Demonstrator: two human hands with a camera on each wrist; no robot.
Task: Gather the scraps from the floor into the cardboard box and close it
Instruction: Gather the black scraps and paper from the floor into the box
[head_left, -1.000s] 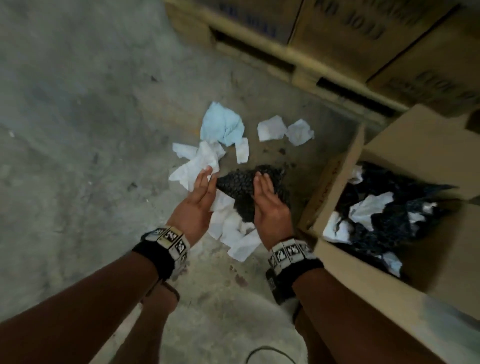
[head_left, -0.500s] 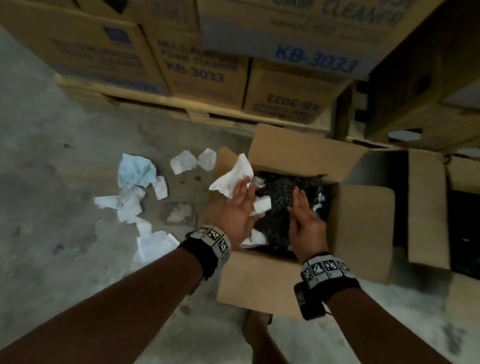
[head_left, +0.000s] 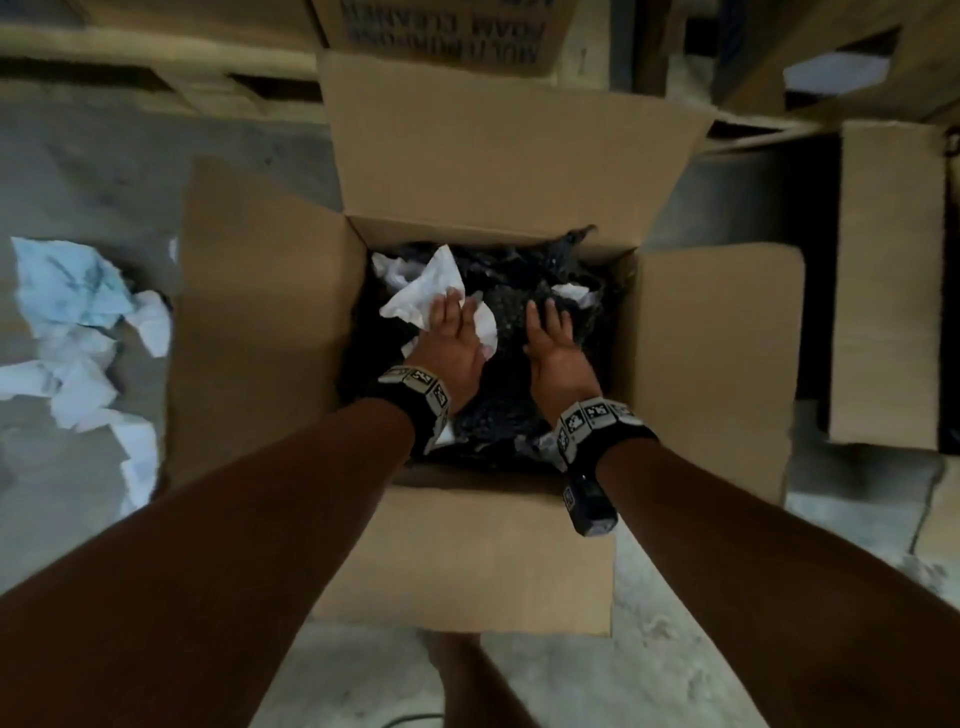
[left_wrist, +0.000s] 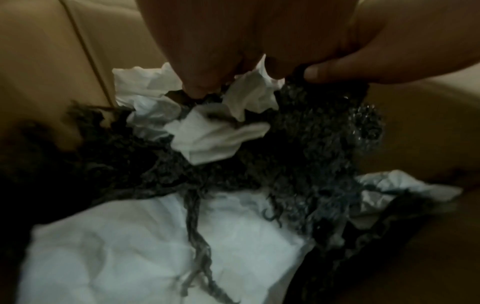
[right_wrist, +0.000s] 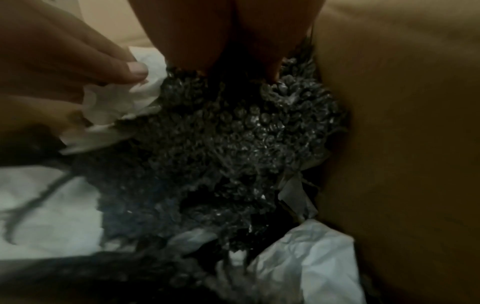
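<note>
The open cardboard box stands on the floor in front of me with all its flaps spread out. Both hands are inside it. My left hand presses white paper scraps with straight fingers. My right hand lies flat against a wad of black bubble wrap. The wad sits between the two palms. In the left wrist view my fingertips push into white paper and black wrap. More white and pale blue scraps lie on the floor left of the box.
Printed cartons on a wooden pallet stand right behind the box. Another open carton is on the right. The box's left flap lies between me and the floor scraps. My leg is below the near flap.
Both hands lifted the black wrap and white paper off the floor, carried them right over the box and have gone down inside it. Several scraps stay on the floor.
</note>
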